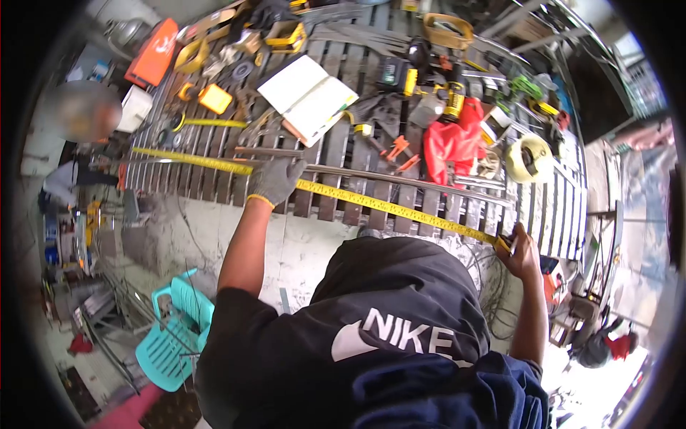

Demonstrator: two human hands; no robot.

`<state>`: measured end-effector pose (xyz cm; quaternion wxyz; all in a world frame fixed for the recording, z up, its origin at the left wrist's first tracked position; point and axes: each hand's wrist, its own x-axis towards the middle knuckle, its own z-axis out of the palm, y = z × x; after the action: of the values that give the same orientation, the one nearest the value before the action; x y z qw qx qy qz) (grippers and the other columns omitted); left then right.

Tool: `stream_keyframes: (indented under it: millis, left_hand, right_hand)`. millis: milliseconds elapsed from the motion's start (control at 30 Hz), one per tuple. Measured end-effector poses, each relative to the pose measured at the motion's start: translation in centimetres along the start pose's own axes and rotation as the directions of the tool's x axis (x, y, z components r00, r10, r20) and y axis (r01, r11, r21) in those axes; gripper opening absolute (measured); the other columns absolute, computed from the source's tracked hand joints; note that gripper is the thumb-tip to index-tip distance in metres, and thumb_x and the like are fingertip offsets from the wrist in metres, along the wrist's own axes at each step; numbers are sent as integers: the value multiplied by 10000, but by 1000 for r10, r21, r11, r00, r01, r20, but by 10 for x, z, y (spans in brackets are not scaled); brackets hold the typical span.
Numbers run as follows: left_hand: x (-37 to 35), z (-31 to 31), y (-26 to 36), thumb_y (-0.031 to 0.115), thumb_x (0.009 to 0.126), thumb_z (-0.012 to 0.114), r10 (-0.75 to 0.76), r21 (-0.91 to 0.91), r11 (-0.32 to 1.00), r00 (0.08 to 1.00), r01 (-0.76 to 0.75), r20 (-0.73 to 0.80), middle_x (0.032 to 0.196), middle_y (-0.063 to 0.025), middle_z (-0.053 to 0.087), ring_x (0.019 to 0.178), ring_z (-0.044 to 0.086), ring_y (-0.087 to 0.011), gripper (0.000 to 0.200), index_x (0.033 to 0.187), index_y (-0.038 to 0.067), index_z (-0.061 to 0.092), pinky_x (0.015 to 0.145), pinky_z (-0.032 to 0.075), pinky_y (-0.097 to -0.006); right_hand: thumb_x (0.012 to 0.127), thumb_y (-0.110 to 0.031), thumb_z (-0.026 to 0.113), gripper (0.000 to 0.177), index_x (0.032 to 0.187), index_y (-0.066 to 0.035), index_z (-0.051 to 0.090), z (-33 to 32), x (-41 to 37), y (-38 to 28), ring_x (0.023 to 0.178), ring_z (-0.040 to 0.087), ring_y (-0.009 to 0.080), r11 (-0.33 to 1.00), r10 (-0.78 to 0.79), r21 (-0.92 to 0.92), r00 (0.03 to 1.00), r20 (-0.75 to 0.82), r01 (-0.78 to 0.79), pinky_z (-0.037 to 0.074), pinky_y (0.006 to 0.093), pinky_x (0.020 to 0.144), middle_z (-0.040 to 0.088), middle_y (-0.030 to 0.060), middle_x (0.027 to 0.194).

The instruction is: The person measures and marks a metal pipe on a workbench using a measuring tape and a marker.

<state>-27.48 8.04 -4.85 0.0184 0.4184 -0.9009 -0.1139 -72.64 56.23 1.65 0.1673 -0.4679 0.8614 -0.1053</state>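
Observation:
A yellow tape measure [400,209] stretches across the front of the slatted metal workbench [325,136], alongside a long thin metal tube [414,181]. My left hand [276,181], in a grey glove with a yellow cuff, is closed over the tube, and the tape blade passes beneath it. A shorter metal bar [268,152] lies just behind that hand. At the bench's right front, my bare right hand [523,254] is closed round the case end of the tape measure. A small dark item shows by its fingers, too small to name.
An open notebook [307,99] lies behind my left hand. Further right are a red cloth [456,143], a yellow drill [454,100], orange clamps [401,151] and a tape roll [529,158]. A turquoise chair [175,336] stands at left; another person [68,179] is beyond the bench's left end.

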Motion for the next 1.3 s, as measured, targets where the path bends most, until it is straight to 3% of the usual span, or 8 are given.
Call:
stream_keyframes:
  millis: [133,200,333,467,767,900,1133,1300]
  left_hand:
    - [-18,0,89,639,1086,481,150,-93,983,984,-159,-94,767,-251,725,754,719,-485,675,898,52,755,714,564,-592]
    - [-25,0,163,515,1064,618,225,-18,974,974,-225,-23,807,-212,725,802,715,-451,470,964,79,764,823,574,-544]
    - [-36,-20,310,392,975,745,689,-63,653,627,-755,-363,1230,-143,688,1134,661,-358,389,1194,73,706,1107,485,-550]
    - [-47,-66,371,345,966,783,768,164,494,341,-854,-542,1303,-124,689,1314,638,-356,349,1195,89,720,1220,395,-654]
    - [-72,-66,378,254,963,799,590,204,748,492,-631,-640,1317,-105,718,1312,651,-394,274,1173,90,736,1225,398,-626]
    - [-99,-23,382,214,940,789,564,233,814,629,-531,-535,1447,-132,662,1407,597,-399,353,1270,98,747,1227,412,-591]
    - [-146,-23,415,305,903,748,479,266,878,724,-399,-496,1426,-121,652,1457,551,-375,318,1160,118,760,1267,228,-769]
    - [-205,-26,402,296,896,737,317,210,946,845,-248,-430,1401,-127,672,1442,561,-364,354,1189,100,763,1289,273,-693]
  right_hand:
    - [829,-404,836,593,1174,5,579,-4,11,-18,904,739,492,998,28,62,997,65,-32,584,550,820,748,260,918]
    - [841,-450,821,634,1207,20,604,5,21,-19,914,738,498,991,26,129,995,101,-39,586,547,847,748,272,933]
    - [871,-519,798,653,1191,20,615,-10,35,-31,937,736,508,991,34,126,987,155,-54,582,544,856,741,301,952]
    - [840,-570,848,792,1250,49,573,-8,35,25,1010,740,505,971,-33,238,999,35,24,581,548,897,743,323,1036]
    - [679,-587,999,1005,1301,60,547,-66,-27,154,1061,746,475,973,213,82,975,60,-218,587,505,967,748,306,1110]
    - [700,-389,1028,864,1316,75,638,-85,-23,224,1020,755,395,930,311,224,949,-52,-293,587,470,923,781,250,1085]
    - [793,-488,963,865,1321,43,529,-12,129,404,945,721,506,993,88,-10,770,-632,-122,559,577,794,742,300,980]
    - [882,-775,723,857,1122,20,510,14,161,439,784,710,491,897,356,-77,816,-455,-435,542,583,690,702,264,854]
